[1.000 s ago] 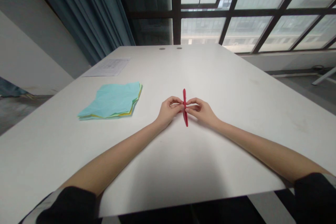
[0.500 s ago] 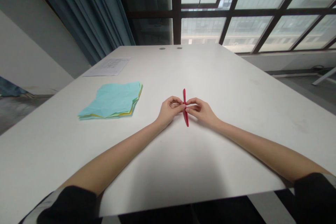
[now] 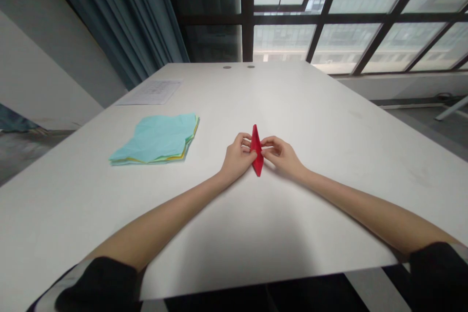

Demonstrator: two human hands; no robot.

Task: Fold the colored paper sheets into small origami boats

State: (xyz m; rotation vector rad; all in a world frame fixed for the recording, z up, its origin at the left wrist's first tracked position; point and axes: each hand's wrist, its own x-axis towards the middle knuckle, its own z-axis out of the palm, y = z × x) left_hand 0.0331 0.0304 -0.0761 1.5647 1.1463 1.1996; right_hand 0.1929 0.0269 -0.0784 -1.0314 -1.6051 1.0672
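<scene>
A small folded red paper stands on edge on the white table, pointed at both ends. My left hand pinches it from the left with thumb and fingers closed on its side. My right hand pinches it from the right in the same way. The paper is turned so that one red face shows between the two hands. Both forearms lie stretched over the table towards it.
A stack of light blue and yellowish paper sheets lies to the left of my hands. A printed white sheet lies at the far left of the table. Dark curtains and large windows stand behind the table's far edge.
The red paper was edge-on and looked like a thin strip; now it has turned or spread so a wider face shows. My left hand has closed in slightly on it.
</scene>
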